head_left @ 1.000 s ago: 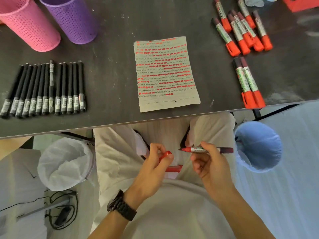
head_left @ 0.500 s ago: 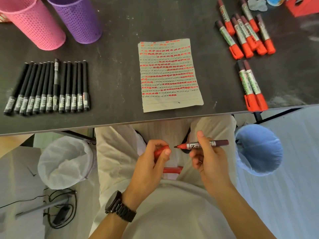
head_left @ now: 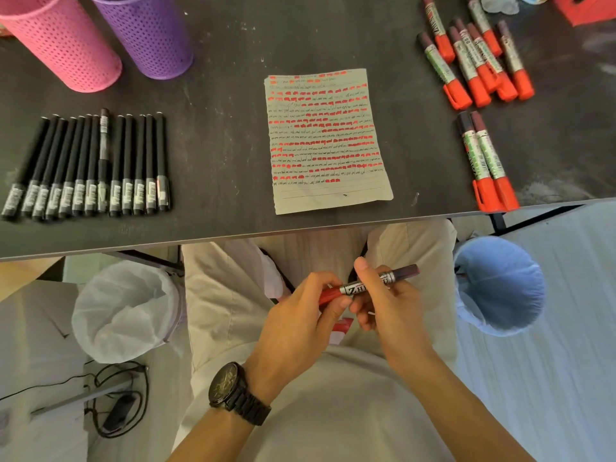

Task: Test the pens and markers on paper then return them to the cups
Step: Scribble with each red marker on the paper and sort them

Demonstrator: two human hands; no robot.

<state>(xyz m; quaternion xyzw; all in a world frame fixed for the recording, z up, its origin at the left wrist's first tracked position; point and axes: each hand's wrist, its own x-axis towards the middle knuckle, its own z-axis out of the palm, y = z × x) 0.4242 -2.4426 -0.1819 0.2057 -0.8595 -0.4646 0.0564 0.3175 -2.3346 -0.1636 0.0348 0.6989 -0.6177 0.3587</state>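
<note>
Below the table edge, over my lap, my right hand (head_left: 390, 305) grips the barrel of a red marker (head_left: 380, 281). My left hand (head_left: 296, 315) holds its red cap (head_left: 328, 296), which sits on the marker's tip end. On the dark table (head_left: 226, 135) lies a sheet of paper (head_left: 328, 141) covered with rows of red and black test marks. A row of black pens (head_left: 90, 168) lies at the left. Red-capped markers lie at the right in a far group (head_left: 476, 58) and a near pair (head_left: 486, 161). A pink cup (head_left: 63, 45) and a purple cup (head_left: 150, 35) stand at the back left.
A white-lined bin (head_left: 123, 311) stands under the table at the left and a blue-lined bin (head_left: 500, 285) at the right. A red box (head_left: 586, 8) sits at the table's back right corner. Cables (head_left: 113, 401) lie on the floor at lower left.
The marker's tip was bare a second ago, with the cap apart in my left hand. Both hands came together and the cap now covers the tip.
</note>
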